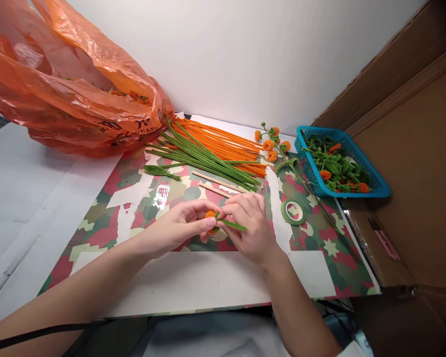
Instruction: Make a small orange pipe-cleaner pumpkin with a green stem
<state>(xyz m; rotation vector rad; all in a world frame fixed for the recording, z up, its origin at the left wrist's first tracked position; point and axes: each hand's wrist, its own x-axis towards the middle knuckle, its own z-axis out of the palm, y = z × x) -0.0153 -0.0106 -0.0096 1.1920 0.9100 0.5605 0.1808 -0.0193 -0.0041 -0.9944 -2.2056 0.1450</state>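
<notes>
Both hands close together, low in the middle, just above a spotty sheet (100, 210) on the white worktop (26, 183). Left hand (188, 220) closed in a pinch, with a small orange flower (210, 215) between thumb and fingers. Right hand (250, 225) curled and pinching too, with fingertips on a fuzzy green strip (233, 225) right by the flower, and the strip's end pointing to the right. Near the front edge, under both arms, a long white card (215, 277). Just past the hands, two thin wooden sticks (214, 190), one partly hidden by the right hand. Behind the sticks, a bunch of green stems (208, 159), lying partly over a big bunch of orange stems (223, 138). To the left of the sticks, a green leaf piece (156, 171). To the right of the right hand, a roll of green tape (284, 218), lying flat. Past the tape, a flower branch (268, 145) with little orange blooms and a long stem. At the far right, a blue basket (379, 192) full of green and orange bits (338, 166). At the back left, a big, shiny orange bag (96, 106).
</notes>
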